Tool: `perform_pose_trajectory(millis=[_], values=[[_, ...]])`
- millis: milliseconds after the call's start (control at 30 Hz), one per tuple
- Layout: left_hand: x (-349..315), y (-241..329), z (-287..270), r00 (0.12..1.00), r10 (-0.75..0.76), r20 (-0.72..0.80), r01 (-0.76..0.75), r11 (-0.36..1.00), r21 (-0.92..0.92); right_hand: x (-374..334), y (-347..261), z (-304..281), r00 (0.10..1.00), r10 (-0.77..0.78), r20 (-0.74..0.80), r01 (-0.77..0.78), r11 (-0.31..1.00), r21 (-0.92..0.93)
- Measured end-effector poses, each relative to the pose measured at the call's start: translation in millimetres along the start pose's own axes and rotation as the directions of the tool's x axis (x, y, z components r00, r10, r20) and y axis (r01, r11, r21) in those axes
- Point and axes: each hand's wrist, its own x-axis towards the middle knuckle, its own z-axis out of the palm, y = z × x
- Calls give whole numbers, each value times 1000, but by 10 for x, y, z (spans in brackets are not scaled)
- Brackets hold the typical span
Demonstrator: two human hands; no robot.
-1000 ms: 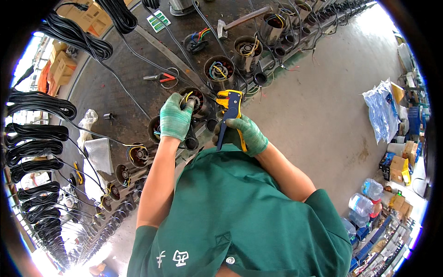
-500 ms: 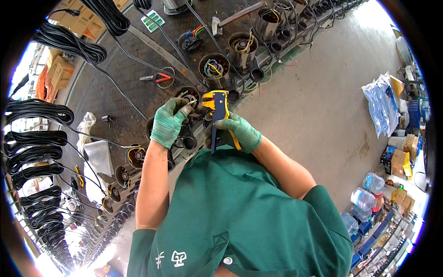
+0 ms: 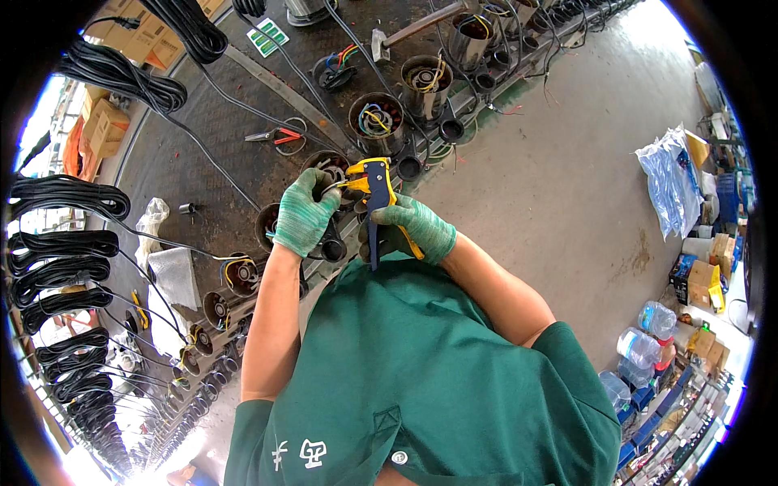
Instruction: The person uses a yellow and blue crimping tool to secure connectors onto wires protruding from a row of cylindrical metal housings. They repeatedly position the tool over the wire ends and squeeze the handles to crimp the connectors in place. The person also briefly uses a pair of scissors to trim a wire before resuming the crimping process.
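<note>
My right hand (image 3: 420, 230), in a green-and-white knit glove, is closed around the handles of a wire stripper (image 3: 378, 188) with a dark blue body and yellow jaws. The gloved left hand (image 3: 306, 214) pinches a thin wire (image 3: 331, 187) between thumb and fingertips. That wire reaches the yellow jaws; whether they grip it I cannot tell. Just beyond my left fingers stands an open round metal motor housing (image 3: 331, 160), partly hidden by the hand. Another housing (image 3: 376, 121) with blue and yellow wires inside stands behind the stripper.
Red-handled pliers (image 3: 285, 136) and a hammer (image 3: 413, 29) lie on the dark worktable (image 3: 219, 194). More housings line its edge on both sides. Coiled black cables (image 3: 69, 194) hang at the left. Water bottles (image 3: 639, 348) and boxes stand beyond the floor at the right.
The wire stripper has shifted left, bringing its jaws to the wire at my left fingertips. My left hand has turned slightly, its fingers now drawn closer together.
</note>
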Motion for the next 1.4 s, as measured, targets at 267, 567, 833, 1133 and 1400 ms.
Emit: perform_pose_trajectory(millis=[267, 567, 833, 1133, 1400], values=[[-70, 17, -76, 994, -57, 91, 72, 982, -177, 133, -70, 96, 897, -418, -144, 354, 874, -332], [-94, -25, -114, 992, -19, 124, 43, 980, -193, 409, -151, 318, 851, -514, -107, 395, 760, -516], [-68, -144, -59, 995, 70, 73, -61, 990, -124, 411, -135, 247, 887, -432, -161, 288, 793, -537], [-42, 54, -141, 990, -15, 137, 15, 1000, 0, 391, -150, 277, 869, -468, -159, 364, 824, -435], [-59, -172, -97, 993, 112, 24, -112, 994, -5, 113, -133, -103, 974, -118, -193, 73, 972, -223]])
